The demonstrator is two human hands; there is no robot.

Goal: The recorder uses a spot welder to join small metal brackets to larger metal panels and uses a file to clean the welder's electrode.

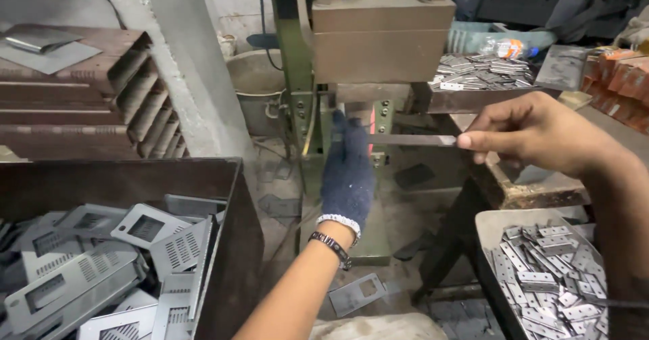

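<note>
We look down at our two hands in front of a metal press. Our left hand [347,171], in one dark blue knitted glove with a white cuff and a dark wristband, reaches forward with fingers straight and raised towards the press opening [358,113]; its back faces us, so we cannot tell whether it grips anything, though its fingertips lie at the near end of one flat metal strip [412,139]. Our bare right hand [534,134] pinches the other end of that strip between thumb and forefinger, the remaining fingers curled in. The strip lies level between the two hands, just under the press's heavy brown block [382,39]. Below and to the left of the left hand stands one dark open bin [233,198] holding many grey stamped panels [145,228] with rectangular cutouts and slotted vents, too jumbled to count. Below the right hand sits one tray [490,225] heaped with small perforated metal plates [547,279], also too many to count. Beyond the right hand, on the bench [466,100], lies another heap of small plates [480,69]. Far left of the left hand rises a stack of brown metal channels [101,96]. One loose cutout panel [356,293] lies on the floor beneath the left wrist.
</note>
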